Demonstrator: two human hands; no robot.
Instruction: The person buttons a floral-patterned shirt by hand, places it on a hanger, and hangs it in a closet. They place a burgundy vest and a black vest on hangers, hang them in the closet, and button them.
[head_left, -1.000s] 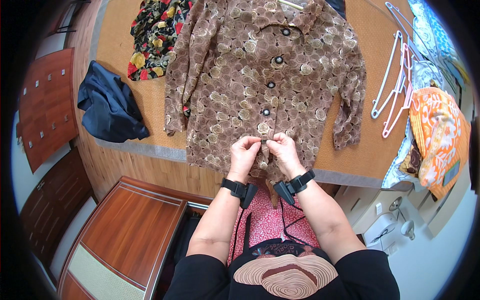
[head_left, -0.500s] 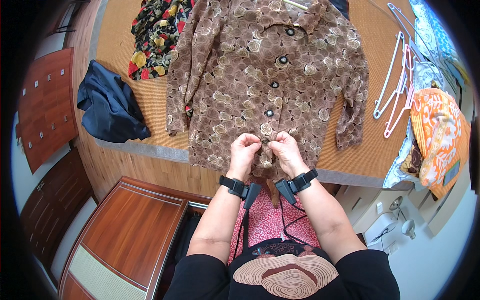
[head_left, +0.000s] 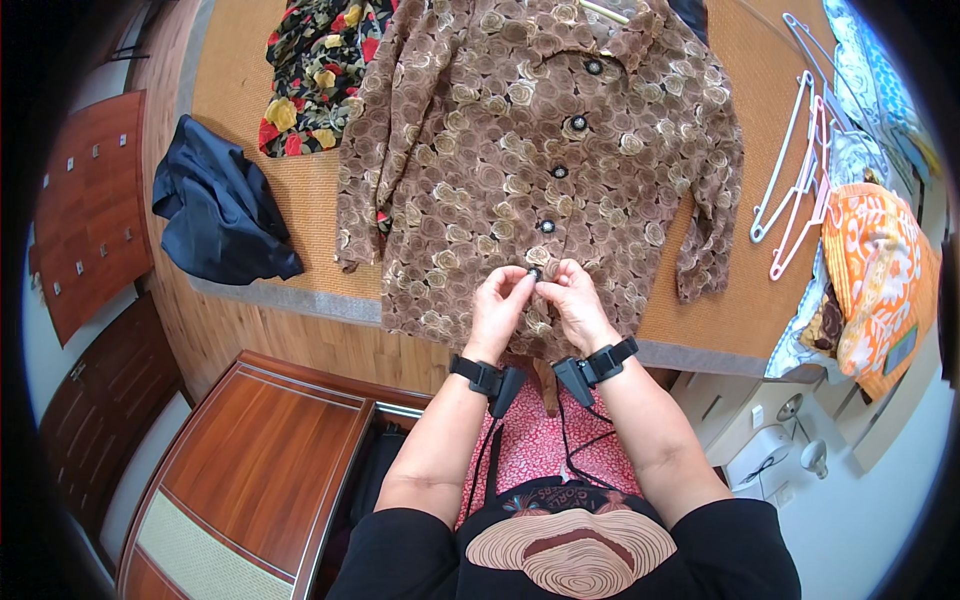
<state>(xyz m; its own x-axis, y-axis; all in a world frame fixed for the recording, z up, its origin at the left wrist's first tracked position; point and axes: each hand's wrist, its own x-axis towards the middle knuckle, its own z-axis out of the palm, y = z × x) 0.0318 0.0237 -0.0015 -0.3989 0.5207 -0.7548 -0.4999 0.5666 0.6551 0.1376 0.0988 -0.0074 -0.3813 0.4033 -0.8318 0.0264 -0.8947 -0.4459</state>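
A brown rose-patterned shirt (head_left: 470, 180) lies spread front side up on the woven mat, its collar at the far side and its hem hanging over the near edge. Dark round buttons run down its front. At the lowest visible button (head_left: 535, 272), my left hand (head_left: 503, 303) pinches the button and placket from the left. From the right, my right hand (head_left: 576, 302) pinches the cloth beside the same button. Their fingertips nearly meet there. Both wrists wear black straps with small boxes. The buttonhole is hidden by my fingers.
Left of the shirt lie a black floral garment (head_left: 318, 85) and a dark navy cloth (head_left: 222, 205). Pastel hangers (head_left: 790, 170) rest on the mat (head_left: 690, 335) at right, near an orange patterned cloth (head_left: 880, 275). A wooden cabinet-like piece (head_left: 255, 440) stands at lower left.
The lowest button now shows between my fingertips, where folded cloth covered it before. My left hand has shifted slightly right, and the shirt's front has moved a little right.
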